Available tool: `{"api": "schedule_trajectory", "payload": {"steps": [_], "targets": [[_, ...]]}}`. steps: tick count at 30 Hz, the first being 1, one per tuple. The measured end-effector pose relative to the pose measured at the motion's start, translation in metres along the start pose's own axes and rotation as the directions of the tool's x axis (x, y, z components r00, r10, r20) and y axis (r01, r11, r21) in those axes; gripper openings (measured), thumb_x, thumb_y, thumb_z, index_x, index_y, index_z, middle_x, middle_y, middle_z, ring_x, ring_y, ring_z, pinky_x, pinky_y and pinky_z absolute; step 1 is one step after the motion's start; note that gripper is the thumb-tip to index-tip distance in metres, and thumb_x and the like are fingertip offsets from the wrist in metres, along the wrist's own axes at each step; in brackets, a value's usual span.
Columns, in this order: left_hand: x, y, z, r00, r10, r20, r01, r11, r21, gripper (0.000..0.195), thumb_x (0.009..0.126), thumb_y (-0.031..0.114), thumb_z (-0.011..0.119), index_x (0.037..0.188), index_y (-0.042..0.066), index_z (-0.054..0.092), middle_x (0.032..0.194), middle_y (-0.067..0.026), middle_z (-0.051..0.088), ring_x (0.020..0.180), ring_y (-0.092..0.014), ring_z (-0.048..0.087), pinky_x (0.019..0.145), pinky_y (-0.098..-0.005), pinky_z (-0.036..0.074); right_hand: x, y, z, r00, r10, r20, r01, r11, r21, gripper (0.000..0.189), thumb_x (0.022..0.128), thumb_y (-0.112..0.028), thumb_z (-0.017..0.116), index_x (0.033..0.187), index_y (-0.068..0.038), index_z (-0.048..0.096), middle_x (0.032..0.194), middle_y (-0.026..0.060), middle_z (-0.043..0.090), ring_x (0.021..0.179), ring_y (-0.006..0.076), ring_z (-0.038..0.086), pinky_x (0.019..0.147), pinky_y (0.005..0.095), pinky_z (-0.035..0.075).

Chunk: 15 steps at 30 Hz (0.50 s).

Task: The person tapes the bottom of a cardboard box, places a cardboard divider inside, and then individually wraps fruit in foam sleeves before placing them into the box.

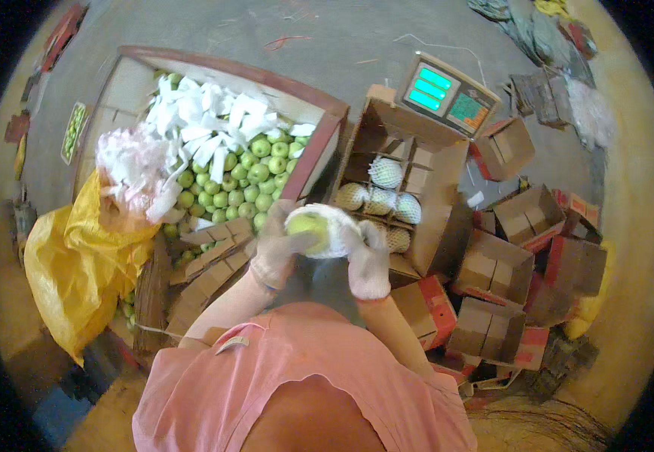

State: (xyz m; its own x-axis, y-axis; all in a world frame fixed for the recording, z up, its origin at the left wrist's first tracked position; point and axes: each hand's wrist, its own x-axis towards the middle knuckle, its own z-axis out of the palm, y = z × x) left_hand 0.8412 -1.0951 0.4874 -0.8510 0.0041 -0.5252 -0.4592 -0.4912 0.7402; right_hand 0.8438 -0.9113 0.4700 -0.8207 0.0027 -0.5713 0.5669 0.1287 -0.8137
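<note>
Both of my hands wear pale work gloves. My left hand (278, 247) grips a green apple (308, 233) from its left side. A white foam net sleeve (336, 229) covers the right part of that apple, and my right hand (368, 261) pinches the sleeve's right end. Just beyond my right hand stands an open cardboard box (443, 226) with card dividers. Several net-sleeved apples (379, 201) sit in its compartments. Ahead of my left hand, a large bin holds many loose green apples (248, 181), with white foam net sleeves (208, 113) heaped over them.
A scale display (448, 96) with lit green readouts stands behind the box. Open cardboard cartons (493, 271) crowd the right side. A yellow woven sack (78, 271) and a plastic bag (135, 169) hang at the bin's left. Flattened cardboard (208, 271) lies near my left forearm.
</note>
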Motion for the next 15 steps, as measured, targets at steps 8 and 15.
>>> {"api": "schedule_trajectory", "payload": {"steps": [8,15], "targets": [[0.052,-0.081,0.016,0.985,-0.094,0.145,0.114,0.984,-0.134,0.014,0.100,0.019,0.050,0.101,0.006,0.054,0.095,-0.0079,0.062,0.095,-0.022,0.064,0.088,-0.0367,0.053,0.006,-0.036,-0.029,0.708,-0.561,0.430,0.652,0.283,-0.703,0.057,0.076,-0.020,0.079,0.127,-0.007,0.057,0.126,0.0165,0.059,0.120,0.0323,0.055,0.103,0.0442,0.043],[0.035,-0.012,0.004,0.977,0.179,-0.114,-0.127,0.924,0.360,0.026,0.091,0.006,0.069,0.115,0.002,0.060,0.106,-0.0080,0.066,0.095,-0.016,0.064,0.083,-0.0318,0.053,0.166,-0.002,-0.161,0.943,-0.287,0.167,0.327,0.721,-0.611,0.053,0.081,-0.037,0.080,0.120,-0.005,0.064,0.121,0.0108,0.071,0.112,0.0252,0.067,0.099,0.0393,0.052]]}}
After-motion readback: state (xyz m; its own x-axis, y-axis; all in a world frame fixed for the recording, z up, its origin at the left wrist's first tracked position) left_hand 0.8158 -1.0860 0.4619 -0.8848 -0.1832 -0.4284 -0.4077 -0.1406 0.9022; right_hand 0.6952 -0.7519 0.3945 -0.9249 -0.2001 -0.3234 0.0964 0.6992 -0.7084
